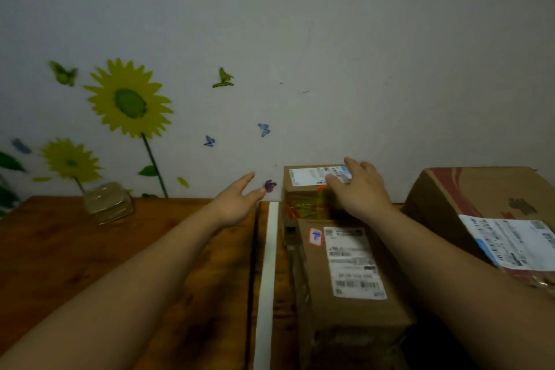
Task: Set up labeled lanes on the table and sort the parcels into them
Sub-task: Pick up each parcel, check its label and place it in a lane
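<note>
From my feed, the left hand (237, 198) reaches forward over the wooden worktop (90, 264) at mid-frame, fingers straight and spread, holding nothing. The right hand (357, 189) lies flat over the top of a small carton (309, 198) against the wall, right of centre. Its fingers are extended across the carton's white shipping label, and I see no curl around an edge. The hand covers the carton's right side, and I cannot say how firmly it presses.

In front of that carton, towards the lower frame, is a long carton (345, 309). It carries a white label and a small red-bordered sticker with a blue mark that I cannot read. Its near end is cut off by the bottom edge, and my right forearm crosses its right flank.

A large carton (468, 198) sits at the right edge, partly out of frame, with its label print blurred.

A white strip (268, 279) runs from the bottom edge towards the wall, just left of the cartons and beside a dark seam in the worktop.

At the left, near the wall, rests a wrapped bundle (108, 203) in shiny film; its contents are unclear. A sunflower decal (129, 99) is on the wall (360, 69) above it.
</note>
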`<state>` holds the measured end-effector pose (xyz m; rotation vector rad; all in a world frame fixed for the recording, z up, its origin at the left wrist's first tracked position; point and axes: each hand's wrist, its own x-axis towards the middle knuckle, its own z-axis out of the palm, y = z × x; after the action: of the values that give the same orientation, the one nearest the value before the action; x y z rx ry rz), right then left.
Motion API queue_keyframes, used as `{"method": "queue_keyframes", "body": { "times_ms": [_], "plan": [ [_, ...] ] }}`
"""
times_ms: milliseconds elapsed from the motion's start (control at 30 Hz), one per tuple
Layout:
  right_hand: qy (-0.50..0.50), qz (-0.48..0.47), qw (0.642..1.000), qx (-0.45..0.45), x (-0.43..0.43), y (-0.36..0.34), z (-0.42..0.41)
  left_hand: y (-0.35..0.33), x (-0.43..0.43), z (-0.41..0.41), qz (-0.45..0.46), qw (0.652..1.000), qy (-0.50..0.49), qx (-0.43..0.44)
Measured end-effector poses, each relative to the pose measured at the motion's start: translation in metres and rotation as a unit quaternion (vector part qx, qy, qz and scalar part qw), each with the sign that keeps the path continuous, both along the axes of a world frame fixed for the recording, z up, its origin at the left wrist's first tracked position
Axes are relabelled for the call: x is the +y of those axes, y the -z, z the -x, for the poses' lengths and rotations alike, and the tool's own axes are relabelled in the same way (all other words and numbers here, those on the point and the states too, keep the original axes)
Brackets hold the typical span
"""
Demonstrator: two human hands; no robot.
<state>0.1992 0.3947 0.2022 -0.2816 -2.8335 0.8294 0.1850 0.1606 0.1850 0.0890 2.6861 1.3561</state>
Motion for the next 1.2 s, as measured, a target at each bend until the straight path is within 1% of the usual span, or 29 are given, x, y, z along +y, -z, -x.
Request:
{"method": "queue_keyframes", "body": {
  "times_ms": [67, 167, 233, 333, 500, 600, 700, 867, 1067, 1200],
  "plan": [
    [-0.027, -0.027, 0.999, 0.006, -0.023, -0.009, -0.003, 0.001, -0.037, -0.013, 0.002, 1.000, -0.018, -0.008],
    [-0.071, -0.057, 0.996, 0.012, -0.070, -0.017, -0.004, 0.004, -0.103, -0.024, 0.032, 0.998, -0.053, -0.017],
    [-0.094, -0.062, 0.993, 0.023, -0.110, -0.019, 0.002, 0.006, -0.150, -0.028, 0.050, 0.995, -0.083, -0.011],
    [-0.126, -0.061, 0.990, 0.027, -0.180, -0.015, 0.014, 0.011, -0.224, -0.033, 0.048, 0.992, -0.118, -0.015],
    [-0.161, -0.021, 0.987, -0.014, -0.304, 0.011, 0.032, 0.021, -0.351, -0.037, 0.048, 0.987, -0.150, -0.016],
    [-0.170, -0.002, 0.984, -0.054, -0.365, 0.025, 0.040, 0.026, -0.416, -0.040, 0.045, 0.983, -0.172, -0.045],
    [-0.174, -0.005, 0.982, -0.079, -0.411, 0.034, 0.055, 0.028, -0.466, -0.030, 0.033, 0.980, -0.189, -0.062],
    [-0.188, -0.003, 0.976, -0.114, -0.462, 0.054, 0.099, 0.044, -0.510, 0.013, 0.031, 0.975, -0.207, -0.081],
    [-0.203, 0.032, 0.965, -0.161, -0.503, 0.099, 0.180, 0.082, -0.521, 0.092, 0.002, 0.969, -0.211, -0.129],
    [-0.193, 0.041, 0.959, -0.205, -0.525, 0.138, 0.230, 0.115, -0.525, 0.148, 0.011, 0.960, -0.221, -0.169]
  ]
}}
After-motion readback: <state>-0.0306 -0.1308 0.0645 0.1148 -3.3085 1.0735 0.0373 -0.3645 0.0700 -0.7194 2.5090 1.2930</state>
